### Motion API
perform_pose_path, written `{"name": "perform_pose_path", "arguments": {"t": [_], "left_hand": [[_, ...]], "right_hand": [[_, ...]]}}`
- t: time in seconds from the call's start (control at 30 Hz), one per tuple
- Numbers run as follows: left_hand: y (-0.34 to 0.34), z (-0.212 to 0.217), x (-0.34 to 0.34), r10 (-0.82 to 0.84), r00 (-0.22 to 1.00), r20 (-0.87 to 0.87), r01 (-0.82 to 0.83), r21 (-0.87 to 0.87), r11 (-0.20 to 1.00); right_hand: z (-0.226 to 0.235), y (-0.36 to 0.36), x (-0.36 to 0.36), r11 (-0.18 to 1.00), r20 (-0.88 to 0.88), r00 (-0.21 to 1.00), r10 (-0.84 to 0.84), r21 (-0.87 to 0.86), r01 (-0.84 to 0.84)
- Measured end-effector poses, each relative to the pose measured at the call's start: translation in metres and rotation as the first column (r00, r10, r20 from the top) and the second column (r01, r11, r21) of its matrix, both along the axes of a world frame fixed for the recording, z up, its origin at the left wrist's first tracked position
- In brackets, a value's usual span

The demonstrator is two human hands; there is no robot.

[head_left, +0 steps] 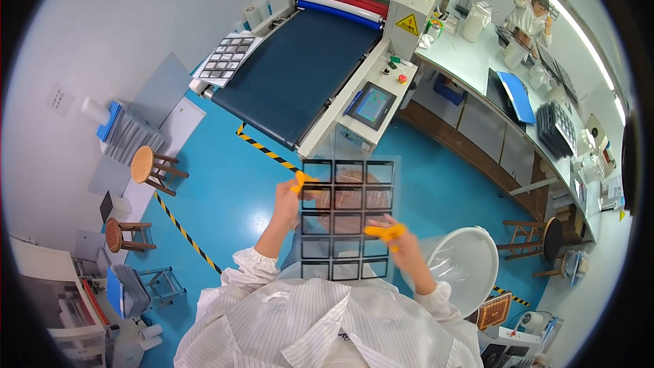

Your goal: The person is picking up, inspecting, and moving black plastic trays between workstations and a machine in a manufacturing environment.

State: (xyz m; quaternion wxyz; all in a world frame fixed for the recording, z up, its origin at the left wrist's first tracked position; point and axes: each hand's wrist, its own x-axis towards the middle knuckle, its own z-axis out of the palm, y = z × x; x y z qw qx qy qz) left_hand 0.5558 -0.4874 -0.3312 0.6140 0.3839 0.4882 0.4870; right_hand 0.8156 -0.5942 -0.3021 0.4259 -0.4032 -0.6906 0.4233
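In front of my body I hold up a clear sheet (347, 269) printed with a grid of black rectangular frames. My left hand (286, 201) grips its left edge, with the thumb in front and a finger showing through from behind. My right hand (407, 245) is closed at the lower right edge, slightly blurred. Both hands wear yellow finger cots. Through the sheet shows a round brown shape, probably a stool seat. Right of my right hand stands a white round bin (473, 252) with clear film in it.
Ahead is a roller machine with a dark blue belt (293, 71) and a control screen (371, 104); another framed sheet (228, 58) rests on its left side. A long workbench (477, 88) curves along the right, where a person (528, 17) appears. Wooden stools (143, 163) stand at left.
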Motion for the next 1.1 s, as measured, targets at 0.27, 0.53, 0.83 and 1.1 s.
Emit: {"name": "perform_pose_path", "arguments": {"t": [0.27,0.53,0.83,1.1], "left_hand": [[0.051,0.061,-0.090,0.590,0.792,0.158,-0.608,0.124,0.784],[0.052,0.061,0.020,-0.071,0.983,0.170,0.078,-0.033,0.996],[0.014,0.066,0.113,-0.303,0.947,0.109,0.317,-0.151,0.936],[0.021,0.044,0.095,-0.265,0.964,-0.014,0.265,0.038,0.963]], "right_hand": [[-0.056,-0.055,0.178,0.685,-0.264,0.634,-0.727,-0.327,0.651],[-0.003,0.025,0.133,0.770,-0.075,0.784,-0.617,-0.261,0.582],[0.023,0.069,0.019,0.895,-0.502,0.750,-0.431,-0.347,0.282],[-0.015,0.062,0.044,0.746,-0.542,0.536,-0.647,-0.593,0.303]]}}
